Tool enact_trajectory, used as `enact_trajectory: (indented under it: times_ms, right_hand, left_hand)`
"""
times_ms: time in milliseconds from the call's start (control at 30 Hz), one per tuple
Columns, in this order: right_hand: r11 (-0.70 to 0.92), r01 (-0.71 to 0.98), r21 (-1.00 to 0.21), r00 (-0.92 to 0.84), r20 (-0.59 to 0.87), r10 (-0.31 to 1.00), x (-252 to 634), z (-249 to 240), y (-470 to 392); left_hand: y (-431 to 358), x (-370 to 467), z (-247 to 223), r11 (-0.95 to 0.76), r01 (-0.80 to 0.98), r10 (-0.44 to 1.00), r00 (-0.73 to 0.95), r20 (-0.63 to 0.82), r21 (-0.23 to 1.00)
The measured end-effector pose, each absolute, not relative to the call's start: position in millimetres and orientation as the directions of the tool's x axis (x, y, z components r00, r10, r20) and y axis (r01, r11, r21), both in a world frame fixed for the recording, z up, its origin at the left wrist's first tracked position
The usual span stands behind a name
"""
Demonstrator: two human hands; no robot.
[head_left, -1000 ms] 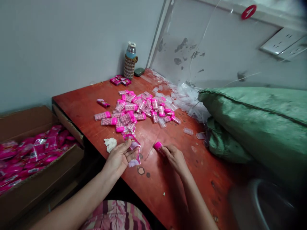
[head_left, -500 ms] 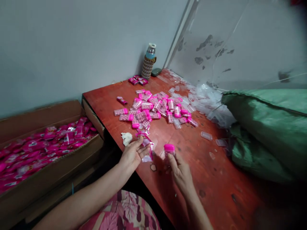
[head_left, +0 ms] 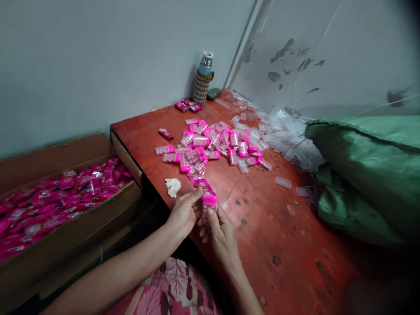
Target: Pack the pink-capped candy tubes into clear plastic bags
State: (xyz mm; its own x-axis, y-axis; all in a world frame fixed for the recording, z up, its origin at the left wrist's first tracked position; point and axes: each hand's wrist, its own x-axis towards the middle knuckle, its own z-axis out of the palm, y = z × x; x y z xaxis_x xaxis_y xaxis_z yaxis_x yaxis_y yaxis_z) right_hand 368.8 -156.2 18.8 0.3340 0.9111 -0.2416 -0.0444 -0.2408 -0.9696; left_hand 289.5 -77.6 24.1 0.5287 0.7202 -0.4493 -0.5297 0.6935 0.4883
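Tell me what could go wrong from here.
The pink-capped tube in the right hand, close to the edge of the table, could slip and drop off. The pink wrapper in the left hand might crease or tear against the tube.

Scuffed gray walls (head_left: 147,52) behind a worn red table (head_left: 262,223)

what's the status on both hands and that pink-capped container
Left hand on the pink wrapper; right hand gripping the pink-capped container, held against the wrapper. Capped containers piled just beyond, nothing between the hands and the held container.
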Motion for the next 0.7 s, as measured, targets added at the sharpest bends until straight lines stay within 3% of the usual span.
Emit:
enact_trajectory:
  times_ms: [133, 333, 533, 700]
  right_hand:
    - [-0.236, -0.108, -0.966, 0.297, -0.258, 0.919, 368.4, 17.3, -154.1]
    - [-0.230, -0.008, -0.973, 0.346, -0.218, 0.913, 371.0, 13.2, -156.7]
    - [-0.214, 0.054, -0.975, 0.373, -0.179, 0.910, 370.1, 12.6, -159.6]
    - [-0.211, -0.149, -0.966, 0.296, -0.247, 0.923, 371.1, 12.3, -159.5]
  left_hand:
    - [-75.8, 287.7, 25.0, 0.655, -0.470, 0.742, 0.549, -0.385, 0.592]
    - [-72.3, 288.3, 33.4, 0.595, -0.366, 0.749, 0.576, -0.328, 0.715]
    - [-72.6, 290.2, 31.5, 0.610, -0.287, 0.718, 0.595, -0.362, 0.739]
    - [-69.7, 287.1, 31.6, 0.578, -0.186, 0.696, 0.621, -0.361, 0.795]
